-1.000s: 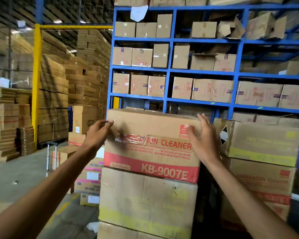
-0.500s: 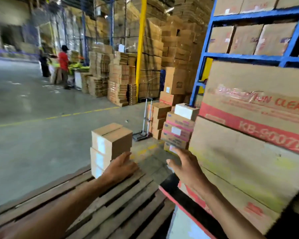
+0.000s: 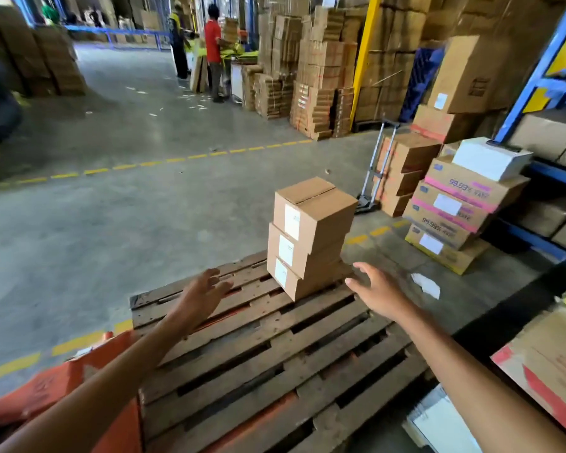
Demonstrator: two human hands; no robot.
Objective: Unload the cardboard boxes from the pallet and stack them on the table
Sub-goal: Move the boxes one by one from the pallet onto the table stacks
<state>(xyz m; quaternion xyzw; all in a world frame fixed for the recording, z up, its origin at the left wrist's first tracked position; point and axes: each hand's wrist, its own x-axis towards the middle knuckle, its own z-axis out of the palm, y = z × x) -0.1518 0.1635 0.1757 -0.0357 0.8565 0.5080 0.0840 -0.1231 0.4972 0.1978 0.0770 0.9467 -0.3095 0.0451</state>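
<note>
Off to the far left there's wide bare concrete floor (image 3: pixel 118 204), plenty of room out there, crossed by a dashed yellow line (image 3: pixel 164 161) running off toward the stacked cartons at the back. Two people stand well away up the aisle, one in a red shirt (image 3: pixel 212 52). Down in the near left corner, something orange (image 3: pixel 79 384) butts against the left edge of the wooden pallet (image 3: pixel 275 364).

Left hand (image 3: pixel 200 297) is out over the pallet's far-left slats, fingers spread, palm loose, holding nothing, with a clear gap to the boxes. And there they are: three small cardboard boxes (image 3: pixel 309 238) stacked at the pallet's far edge, white labels facing left, the stack leaning a touch. The slats in front of them are bare.

Right hand (image 3: pixel 378 291) is open too, fingers splayed, just beside the bottom box's right face, not touching that I can tell.

Further right, a folded hand truck (image 3: pixel 374 178) stands by floor-stacked cartons, with pink-banded boxes (image 3: pixel 455 207) piled against the blue rack (image 3: pixel 543 76). Bottom right, a big red-printed carton (image 3: pixel 546 371) crowds the pallet's side.

Half a second ago both hands sat nearer the pallet's near side; now they've reached forward, flanking the stack, which shows closer and fuller in view.
</note>
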